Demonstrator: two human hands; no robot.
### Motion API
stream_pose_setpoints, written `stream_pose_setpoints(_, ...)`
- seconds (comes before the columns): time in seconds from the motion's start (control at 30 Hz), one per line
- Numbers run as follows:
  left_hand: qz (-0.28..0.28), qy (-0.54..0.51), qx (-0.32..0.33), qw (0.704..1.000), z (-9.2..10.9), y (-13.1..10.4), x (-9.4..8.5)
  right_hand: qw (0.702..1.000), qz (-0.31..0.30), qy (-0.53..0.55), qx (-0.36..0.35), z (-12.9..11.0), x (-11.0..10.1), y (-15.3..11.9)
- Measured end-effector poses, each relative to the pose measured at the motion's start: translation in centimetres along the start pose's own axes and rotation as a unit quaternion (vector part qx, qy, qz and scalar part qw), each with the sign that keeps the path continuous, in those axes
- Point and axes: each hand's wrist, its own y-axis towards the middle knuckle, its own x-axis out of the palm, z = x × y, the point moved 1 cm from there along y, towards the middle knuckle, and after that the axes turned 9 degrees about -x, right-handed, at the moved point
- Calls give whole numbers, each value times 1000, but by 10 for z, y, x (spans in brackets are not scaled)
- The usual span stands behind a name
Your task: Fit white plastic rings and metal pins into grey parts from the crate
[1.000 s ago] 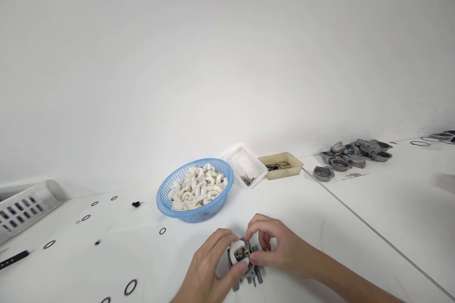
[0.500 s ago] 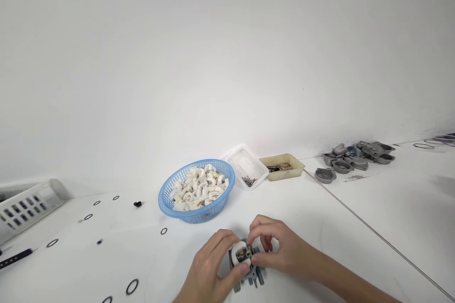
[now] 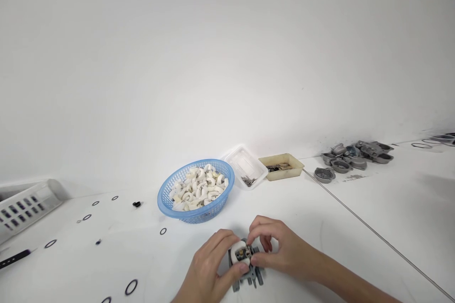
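Note:
A grey metal part point(image 3: 253, 275) with projecting legs rests on the white table, a white curved plastic piece point(image 3: 235, 247) seated on its top. My left hand point(image 3: 213, 262) wraps round its left side, thumb and fingers against the white piece. From the right, my right hand point(image 3: 279, 248) has its thumb and forefinger closed at the part's right edge, beside a small brass-coloured centre. Whether a tiny pin sits between those fingertips is too small to tell.
Behind the hands stand a blue basket point(image 3: 165, 208) of white pieces, a clear tray point(image 3: 245, 163) with pins and a beige tray point(image 3: 284, 175). Grey metal bowls point(image 3: 341, 165) lie back right, a thin rod point(image 3: 373, 236) right. Black rings point(image 3: 131, 287) and a white basket point(image 3: 26, 213) are left.
The view has shifted very slightly. Both hands keep nearly the same pose on the metal part.

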Motion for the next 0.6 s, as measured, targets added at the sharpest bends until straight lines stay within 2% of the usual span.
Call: stream_pose_setpoints(0.6, 14, 15, 13, 1000, 3, 2, -2, 1000, -3, -6, -1, -1, 0, 0)
